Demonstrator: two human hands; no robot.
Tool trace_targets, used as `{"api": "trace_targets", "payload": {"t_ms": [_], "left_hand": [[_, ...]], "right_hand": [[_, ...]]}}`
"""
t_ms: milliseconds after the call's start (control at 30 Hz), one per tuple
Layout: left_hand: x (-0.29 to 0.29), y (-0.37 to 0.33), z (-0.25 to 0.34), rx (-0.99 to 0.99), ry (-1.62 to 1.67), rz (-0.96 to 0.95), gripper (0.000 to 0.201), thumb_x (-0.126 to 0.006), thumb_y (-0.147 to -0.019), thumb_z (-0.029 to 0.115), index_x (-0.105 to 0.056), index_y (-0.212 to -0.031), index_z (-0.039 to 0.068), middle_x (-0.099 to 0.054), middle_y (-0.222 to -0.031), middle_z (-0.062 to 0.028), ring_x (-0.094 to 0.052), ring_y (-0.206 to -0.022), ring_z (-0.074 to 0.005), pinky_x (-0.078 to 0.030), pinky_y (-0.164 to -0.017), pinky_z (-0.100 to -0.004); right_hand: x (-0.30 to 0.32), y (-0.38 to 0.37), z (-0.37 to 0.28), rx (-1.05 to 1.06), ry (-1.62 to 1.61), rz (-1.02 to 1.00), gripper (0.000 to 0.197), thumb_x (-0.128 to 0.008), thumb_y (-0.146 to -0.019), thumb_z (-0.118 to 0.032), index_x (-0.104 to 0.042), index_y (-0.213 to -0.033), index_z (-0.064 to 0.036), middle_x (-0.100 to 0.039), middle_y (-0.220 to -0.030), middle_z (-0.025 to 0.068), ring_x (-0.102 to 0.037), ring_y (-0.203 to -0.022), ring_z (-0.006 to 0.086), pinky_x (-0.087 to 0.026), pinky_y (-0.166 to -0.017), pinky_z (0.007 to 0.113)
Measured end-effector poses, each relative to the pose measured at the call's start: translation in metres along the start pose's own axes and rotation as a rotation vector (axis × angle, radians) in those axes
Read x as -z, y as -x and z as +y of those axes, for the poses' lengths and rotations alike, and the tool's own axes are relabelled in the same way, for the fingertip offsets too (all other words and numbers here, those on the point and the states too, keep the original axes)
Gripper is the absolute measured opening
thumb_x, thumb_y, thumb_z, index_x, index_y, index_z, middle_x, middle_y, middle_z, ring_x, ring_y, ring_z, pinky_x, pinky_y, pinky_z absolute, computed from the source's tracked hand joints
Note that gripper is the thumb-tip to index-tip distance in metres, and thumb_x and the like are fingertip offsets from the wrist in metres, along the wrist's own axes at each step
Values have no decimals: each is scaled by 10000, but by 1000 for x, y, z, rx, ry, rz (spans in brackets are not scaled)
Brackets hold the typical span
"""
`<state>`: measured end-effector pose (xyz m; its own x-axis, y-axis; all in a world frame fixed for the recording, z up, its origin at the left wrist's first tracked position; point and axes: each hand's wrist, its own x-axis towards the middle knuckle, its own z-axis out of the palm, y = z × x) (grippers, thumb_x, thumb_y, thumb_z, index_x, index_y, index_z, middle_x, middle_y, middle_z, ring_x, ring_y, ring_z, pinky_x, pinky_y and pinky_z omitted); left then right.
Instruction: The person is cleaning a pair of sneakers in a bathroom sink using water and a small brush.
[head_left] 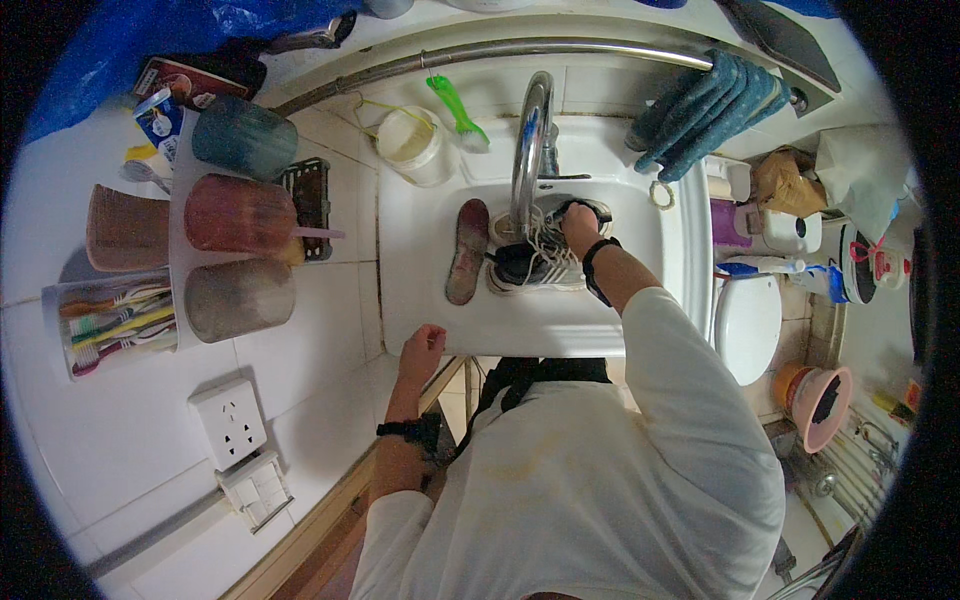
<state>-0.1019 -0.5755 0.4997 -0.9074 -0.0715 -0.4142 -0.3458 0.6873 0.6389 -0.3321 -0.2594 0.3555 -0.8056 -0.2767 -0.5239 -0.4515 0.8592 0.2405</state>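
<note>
Two white-and-black sneakers with loose pale laces sit side by side in the white sink. My right hand (580, 229) reaches into the opening of the far sneaker (602, 213), its fingers closed at the collar and partly hidden. Nearer to me lies the other sneaker (540, 270), its dark opening toward the left. A worn, reddish-dark insole (467, 252) rests on the basin to the left of the shoes. My left hand (424, 348) hangs by the sink's front left edge, fingers curled, with nothing visible in it.
A chrome faucet (532, 150) arches over the shoes. Behind stand a white bucket (412, 150), a hanging green brush (458, 112) and a rail with a blue-green towel (710, 112). Cups (240, 300) and toothbrushes (120, 318) hang on the left wall; a toilet (750, 325) is at right.
</note>
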Motion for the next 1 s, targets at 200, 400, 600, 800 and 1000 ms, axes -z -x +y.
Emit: {"api": "trace_targets", "payload": {"t_ms": [200,400,600,800,1000], "left_hand": [[2,2,17,67,0,-31,210,-503,-896,189,-560,-994,13,-633,-855,-114,-614,-751,-205,-485,-700,-334],[-7,3,8,97,44,-24,198,-540,-860,182,-575,-975,25,-638,-860,-124,-624,-762,-237,-494,-699,-342],[-12,11,-11,167,74,-22,197,-545,-849,184,-584,-962,29,-638,-875,-126,-628,-771,-248,-493,-704,-342],[-17,-5,18,59,-51,-61,178,-550,-820,140,-582,-959,34,-613,-924,-140,-609,-823,-275,-487,-718,-373],[-58,-53,96,-535,-418,-2,244,-577,-738,99,-573,-969,22,-575,-946,-137,-532,-1003,-276,-423,-875,-397]], "right_hand": [[-11,0,6,-20,-122,5,297,-562,-823,-191,-602,-1102,-101,-597,-1052,81,-542,-993,231,-471,-790,292],[-32,-14,10,-337,-485,118,227,-562,-808,-142,-632,-1012,-70,-620,-963,128,-566,-956,228,-494,-749,303],[1,11,1,26,115,22,336,-544,-845,-217,-582,-1165,-122,-578,-1119,86,-487,-1084,158,-367,-877,286],[23,17,6,130,-106,25,280,-556,-811,-228,-627,-1061,-124,-623,-1021,68,-545,-984,239,-447,-781,297],[14,16,12,-86,-399,148,149,-547,-799,-153,-667,-859,-88,-635,-919,129,-611,-885,264,-506,-720,364]]}}
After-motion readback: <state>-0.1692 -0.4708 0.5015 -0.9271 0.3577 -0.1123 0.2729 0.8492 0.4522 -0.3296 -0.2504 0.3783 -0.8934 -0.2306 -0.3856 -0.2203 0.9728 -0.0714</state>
